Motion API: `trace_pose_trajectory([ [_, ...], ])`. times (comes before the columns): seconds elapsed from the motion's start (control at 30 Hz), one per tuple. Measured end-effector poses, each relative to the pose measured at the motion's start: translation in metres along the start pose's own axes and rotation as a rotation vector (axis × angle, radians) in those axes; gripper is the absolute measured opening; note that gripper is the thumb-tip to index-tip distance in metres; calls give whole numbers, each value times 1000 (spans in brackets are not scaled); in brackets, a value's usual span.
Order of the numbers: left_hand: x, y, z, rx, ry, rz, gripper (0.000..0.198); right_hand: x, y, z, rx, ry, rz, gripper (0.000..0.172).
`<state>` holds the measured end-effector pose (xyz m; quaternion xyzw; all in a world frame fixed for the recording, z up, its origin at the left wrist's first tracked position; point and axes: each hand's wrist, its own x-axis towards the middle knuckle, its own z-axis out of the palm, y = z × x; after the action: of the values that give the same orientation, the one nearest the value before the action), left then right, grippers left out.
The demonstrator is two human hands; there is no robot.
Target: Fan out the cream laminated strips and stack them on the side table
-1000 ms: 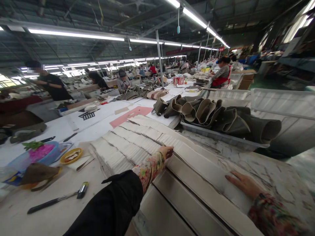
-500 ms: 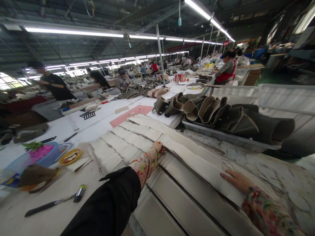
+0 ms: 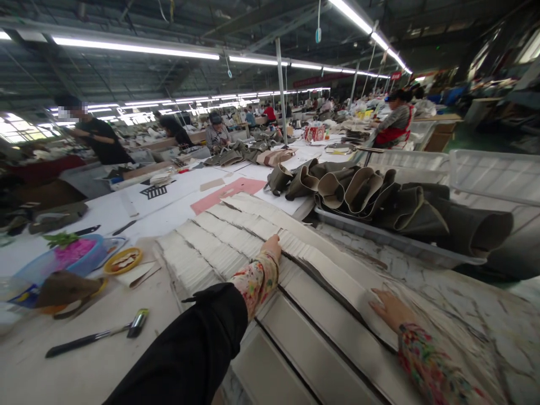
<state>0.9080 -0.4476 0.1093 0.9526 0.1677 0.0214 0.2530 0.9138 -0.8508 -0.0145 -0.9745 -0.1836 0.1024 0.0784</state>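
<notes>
Rows of overlapping pale strips (image 3: 236, 236) lie fanned out across the table in front of me. My left hand (image 3: 270, 246) reaches forward in a black and floral sleeve; it rests on the strips, its fingers curled down and mostly hidden. My right hand (image 3: 390, 308) lies flat, fingers stretched out, on the near end of a long row of strips (image 3: 337, 281). Neither hand lifts anything.
A hammer (image 3: 95, 336) lies at the near left beside a brown piece (image 3: 63, 288), a yellow dish (image 3: 123, 261) and a blue tub (image 3: 63, 260). A tray of rolled dark fabric (image 3: 379, 202) sits at the right. A pink sheet (image 3: 230, 191) lies farther back. Other people work at far tables.
My left hand has drawn back along the strips toward me. My right hand has slid left and slightly away along the long row. The view shifted a little.
</notes>
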Motion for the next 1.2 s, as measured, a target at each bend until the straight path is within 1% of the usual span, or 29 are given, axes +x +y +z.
trace_pose_trajectory([
  [0.07, -6, -5, -5, -5, 24, 36, 32, 3, -25, -6, -64, 109, -25, 50],
  [0.13, -20, -12, -12, -25, 42, 86, 32, 5, -62, -12, -54, 237, -120, 47],
  [0.17, -30, -16, -17, -35, 48, 108, 31, 6, -82, -13, -26, 287, -187, 46],
  [0.23, -59, -29, -28, -63, 48, 175, 30, 7, -119, -11, 30, 330, -300, 45],
  [0.27, -76, -39, -35, -80, 43, 224, 30, 7, -133, -7, 44, 333, -324, 46],
  [0.33, -115, -65, -49, -112, 45, 321, 30, 7, -150, 2, 48, 329, -320, 47],
  [0.37, -136, -82, -57, -125, 57, 349, 30, 8, -152, 6, 42, 325, -312, 48],
  [0.4, -157, -102, -64, -133, 86, 337, 29, 10, -151, 11, 35, 315, -310, 49],
  [0.47, -203, -150, -78, -149, 164, 228, 29, 17, -143, 16, 14, 262, -339, 51],
  [0.53, -253, -208, -90, -127, 251, 30, 30, 26, -135, 17, -11, 196, -361, 53],
  [0.6, -308, -270, -98, -61, 301, -142, 32, 34, -136, 13, -11, 194, -358, 56],
  [0.67, -368, -330, -103, 21, 307, -307, 34, 38, -152, 5, 19, 214, -369, 60],
  [0.7, -398, -357, -104, 72, 301, -387, 35, 38, -166, 0, 42, 227, -385, 63],
  [0.73, -429, -382, -105, 123, 294, -469, 35, 35, -185, -6, 65, 228, -411, 65],
  [0.77, -457, -403, -105, 165, 303, -582, 35, 30, -207, -10, 91, 227, -444, 66],
  [0.8, -484, -421, -104, 189, 284, -677, 36, 23, -232, -14, 115, 225, -483, 68],
  [0.87, -529, -447, -104, 222, 264, -839, 38, 3, -288, -18, 160, 219, -587, 68],
  [0.93, -561, -459, -104, 228, 242, -951, 40, -21, -346, -14, 179, 190, -713, 66],
  [1.0, -582, -463, -106, 205, 242, -1025, 41, -47, -402, -2, 172, 139, -857, 61],
  [1.07, -595, -467, -110, 167, 284, -1063, 41, -72, -454, 18, 152, 55, -1009, 57],
  [1.13, -605, -479, -117, 148, 341, -1081, 42, -95, -501, 45, 117, -51, -1154, 54],
  [1.2, -615, -500, -126, 135, 383, -1122, 41, -114, -546, 79, 87, -122, -1281, 52],
])
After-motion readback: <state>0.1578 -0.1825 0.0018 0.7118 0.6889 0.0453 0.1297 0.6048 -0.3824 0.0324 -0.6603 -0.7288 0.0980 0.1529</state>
